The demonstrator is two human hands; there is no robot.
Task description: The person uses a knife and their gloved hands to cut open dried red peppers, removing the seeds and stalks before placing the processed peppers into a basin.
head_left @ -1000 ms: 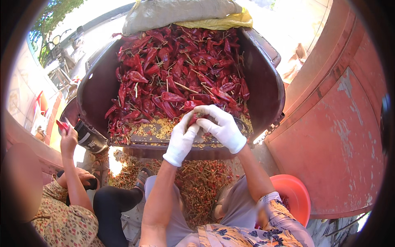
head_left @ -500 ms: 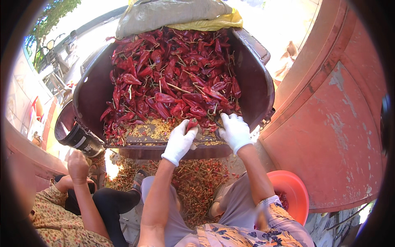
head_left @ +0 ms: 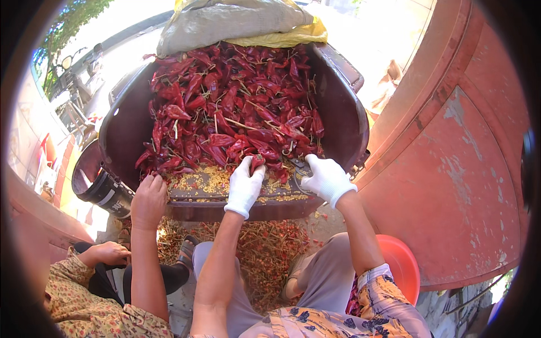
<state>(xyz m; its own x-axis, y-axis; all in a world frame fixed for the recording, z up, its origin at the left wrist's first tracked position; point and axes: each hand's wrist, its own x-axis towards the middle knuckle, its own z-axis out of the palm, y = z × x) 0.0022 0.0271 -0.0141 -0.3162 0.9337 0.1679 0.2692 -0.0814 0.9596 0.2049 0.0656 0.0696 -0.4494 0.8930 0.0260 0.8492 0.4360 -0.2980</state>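
My left hand (head_left: 245,188), in a white glove, pinches a dried red chili pepper (head_left: 257,162) at the near edge of the pile. Also gloved in white, my right hand (head_left: 328,180) is closed on a pair of scissors (head_left: 297,176), with grey metal showing beside the fingers. The scissors' tips lie close to the peppers, partly hidden. A heap of wrinkled red chili peppers (head_left: 225,107) with pale stems fills the dark maroon tub (head_left: 344,107) in front of me. Yellow seeds (head_left: 211,179) are scattered along the tub's near lip.
At left, a co-worker's hand (head_left: 149,200) touches the pile's edge; their other hand (head_left: 110,253) rests lower. A black bucket (head_left: 107,194) stands left of the tub. Cut stems (head_left: 265,253) litter the ground. A red basin (head_left: 400,265) sits right. A sack (head_left: 225,25) covers the far end.
My left hand has moved forward to the pile, and my right hand has shifted slightly, baring more of the scissors. The co-worker's raised hand has reached right, to the peppers.
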